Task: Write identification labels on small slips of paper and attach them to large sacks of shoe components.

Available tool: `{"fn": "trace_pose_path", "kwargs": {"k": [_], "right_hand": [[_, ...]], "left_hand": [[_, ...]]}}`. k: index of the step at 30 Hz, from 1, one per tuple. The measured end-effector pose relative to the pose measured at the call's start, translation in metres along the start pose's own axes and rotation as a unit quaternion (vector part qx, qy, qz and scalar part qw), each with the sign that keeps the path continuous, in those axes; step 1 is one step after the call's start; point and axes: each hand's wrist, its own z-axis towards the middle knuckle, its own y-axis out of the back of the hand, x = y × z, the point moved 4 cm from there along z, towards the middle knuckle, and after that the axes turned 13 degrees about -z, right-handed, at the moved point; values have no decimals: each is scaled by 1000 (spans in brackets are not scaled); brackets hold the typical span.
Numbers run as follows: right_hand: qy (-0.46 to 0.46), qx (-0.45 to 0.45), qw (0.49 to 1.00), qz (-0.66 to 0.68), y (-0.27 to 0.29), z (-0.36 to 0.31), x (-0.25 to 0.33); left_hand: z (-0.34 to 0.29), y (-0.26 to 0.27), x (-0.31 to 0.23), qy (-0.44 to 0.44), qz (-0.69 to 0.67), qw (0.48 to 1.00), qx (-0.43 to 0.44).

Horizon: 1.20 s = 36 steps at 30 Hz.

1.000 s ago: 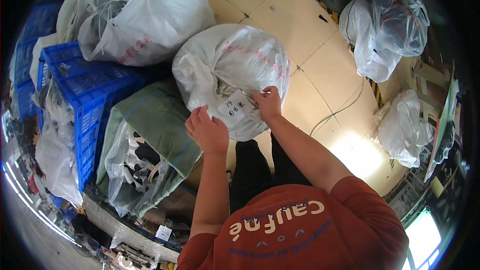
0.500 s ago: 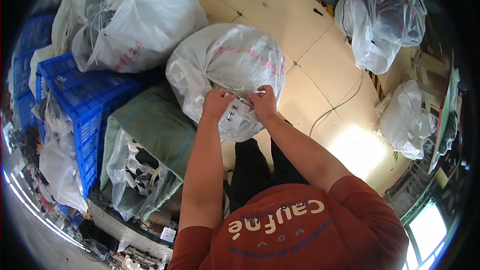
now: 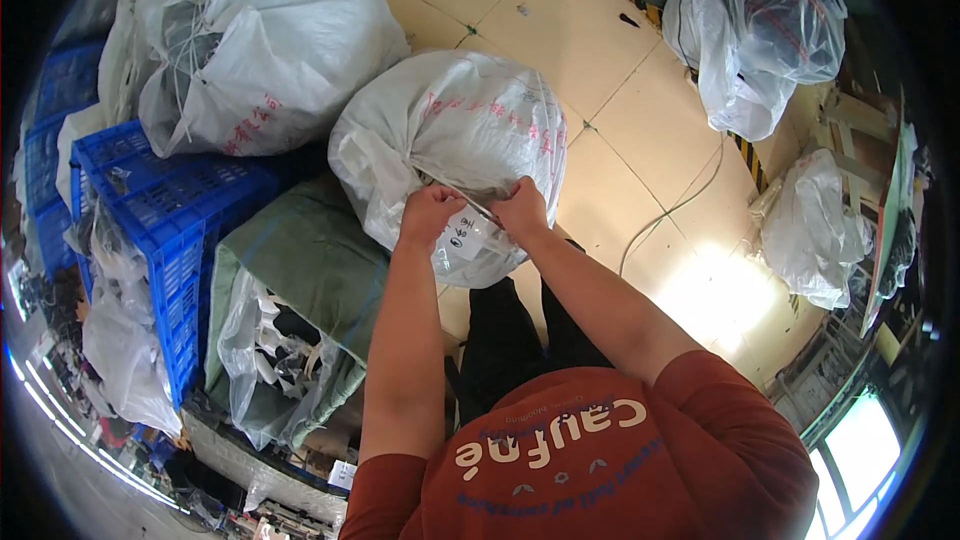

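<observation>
A full white woven sack with red handwriting stands in front of me, its mouth gathered toward its left side. From the gathered part a thin pale string stretches toward the right. My right hand is closed and pinches this string near its end. My left hand is closed too, its thumb and fingertips pinched on the string beside the gather. Between and just below the hands, a white paper label with dark handwriting lies against clear plastic on the sack. The fingertips partly hide the string.
Another big white sack sits at the upper left, by a blue plastic crate. A green sack with scraps in clear plastic stands left of my arms. Plastic bags lie at the right, and a cable crosses the tiled floor.
The fingers of my right hand have drawn in closer together, and the string now looks straighter. My left hand has shifted slightly down. The label has tilted a little.
</observation>
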Motion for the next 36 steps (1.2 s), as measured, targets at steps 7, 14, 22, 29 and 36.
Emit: {"fn": "trace_pose_path", "kwargs": {"k": [7, 14, 22, 29, 36], "right_hand": [[94, 46, 992, 69, -9, -2, -2], [150, 173, 961, 157, -17, -6, 15], [137, 183, 972, 53, -21, -4, 19], [202, 210, 957, 6, -17, -10, 30], [166, 323, 931, -38, -19, -2, 29]], "left_hand": [[2, 6, 1, -32, 36, 999, 2], [0, 6, -2, -15, 9, 1000, 23], [-10, 8, -23, -75, 271, 957, -70], [-15, 11, -26, -126, 225, 966, 9], [-24, 12, -27, -108, 264, 958, 0]]}}
